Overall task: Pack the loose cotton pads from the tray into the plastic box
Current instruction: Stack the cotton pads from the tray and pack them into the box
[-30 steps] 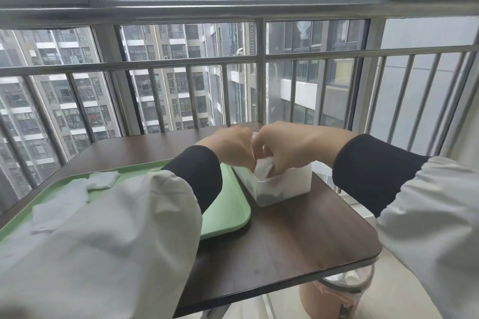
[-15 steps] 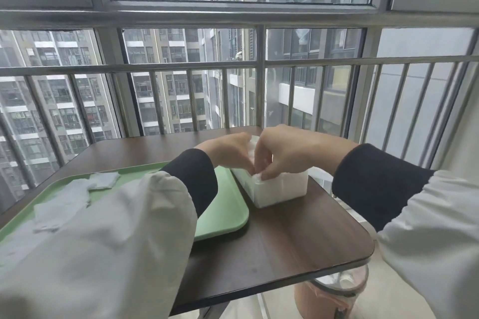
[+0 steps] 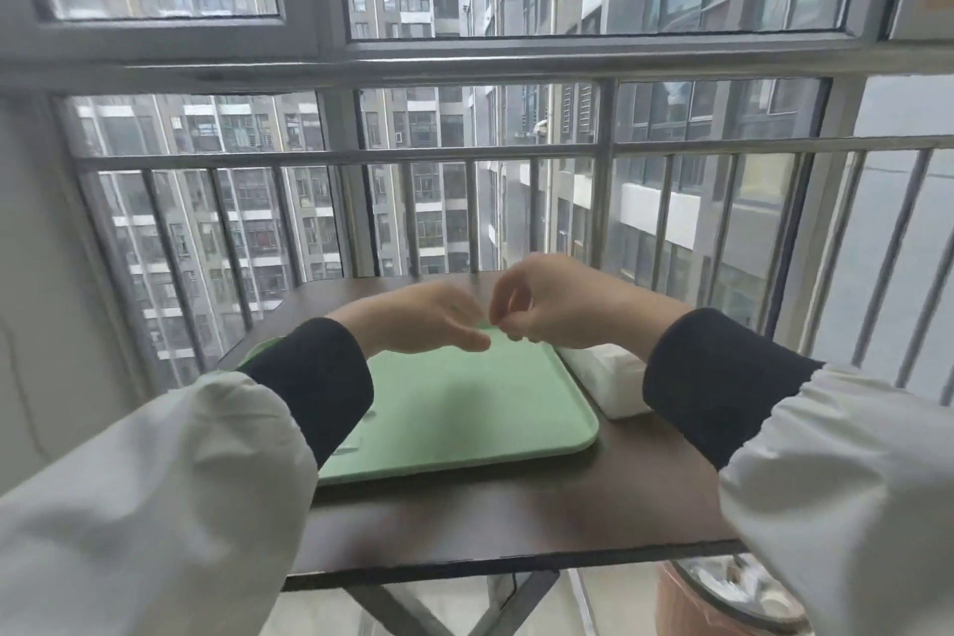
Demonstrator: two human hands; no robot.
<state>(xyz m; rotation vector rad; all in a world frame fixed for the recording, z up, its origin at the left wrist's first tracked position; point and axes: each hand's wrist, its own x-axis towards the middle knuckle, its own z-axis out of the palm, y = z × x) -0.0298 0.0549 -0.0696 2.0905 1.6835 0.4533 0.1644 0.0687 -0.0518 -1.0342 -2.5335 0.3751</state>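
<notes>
The green tray [image 3: 464, 403] lies on the dark table [image 3: 490, 522]. To its right stands the plastic box [image 3: 614, 387] with white cotton pads [image 3: 606, 359] inside, partly covered by my right forearm. My left hand [image 3: 428, 320] hovers over the tray's far part with relaxed fingers and holds nothing. My right hand [image 3: 562, 305] hangs just beside it, above the tray's far right corner, fingers loosely curled and empty. My left sleeve hides the tray's left side; only a faint pad edge [image 3: 356, 447] shows there.
A metal railing [image 3: 516, 152] and windows close off the far side of the table. A round bin [image 3: 722, 594] stands on the floor under the table's near right corner. The table's folding legs [image 3: 495, 604] show below its front edge.
Both hands have left the box and moved left to above the tray. The pad pressed into the box stays there. The view has swung left.
</notes>
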